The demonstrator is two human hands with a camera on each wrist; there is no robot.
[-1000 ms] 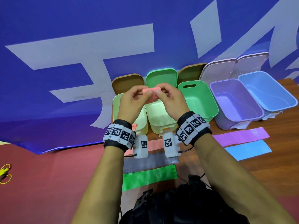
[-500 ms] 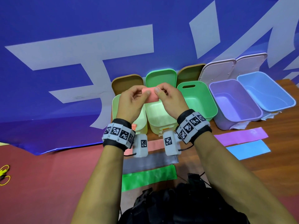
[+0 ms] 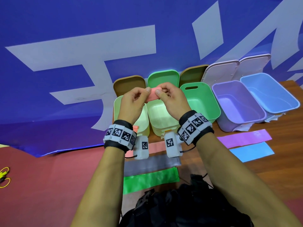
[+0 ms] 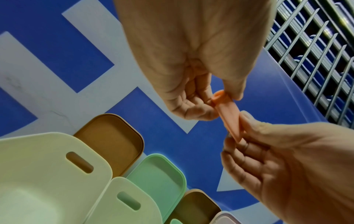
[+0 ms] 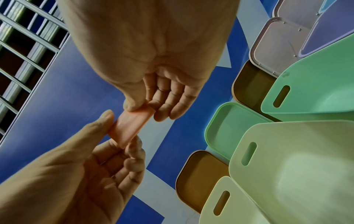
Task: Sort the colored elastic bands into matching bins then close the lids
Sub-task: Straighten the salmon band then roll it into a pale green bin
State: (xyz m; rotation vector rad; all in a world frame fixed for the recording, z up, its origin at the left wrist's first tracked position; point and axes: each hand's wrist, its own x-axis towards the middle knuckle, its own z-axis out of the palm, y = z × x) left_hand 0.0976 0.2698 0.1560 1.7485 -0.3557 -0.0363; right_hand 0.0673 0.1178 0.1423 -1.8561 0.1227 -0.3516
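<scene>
Both hands hold one folded pink band (image 3: 153, 94) in the air, above the pale green bin (image 3: 161, 119). My left hand (image 3: 146, 92) pinches its left end between thumb and fingers, and my right hand (image 3: 161, 91) pinches the right end. The left wrist view shows the pink band (image 4: 229, 119) curled over at the left hand's (image 4: 225, 98) thumb tip. In the right wrist view the band (image 5: 128, 128) spans between the right hand (image 5: 146, 109) and the other hand. Flat on the table lie pink (image 3: 156, 146), grey (image 3: 152, 164), green (image 3: 150, 179), purple (image 3: 244, 138) and blue (image 3: 252, 151) bands.
Open bins stand in a row: pale yellow (image 3: 144, 118), green (image 3: 200, 102), purple (image 3: 237, 104), blue (image 3: 268, 92). Their lids lean on the blue banner (image 3: 82, 38) behind. A small pink piece (image 3: 136, 127) lies by the yellow bin. A black bag (image 3: 180, 208) sits at the near edge.
The hands stay in almost the same spot over the bins. The fingers have shifted a little on the pink band, which now tilts slightly down to the left.
</scene>
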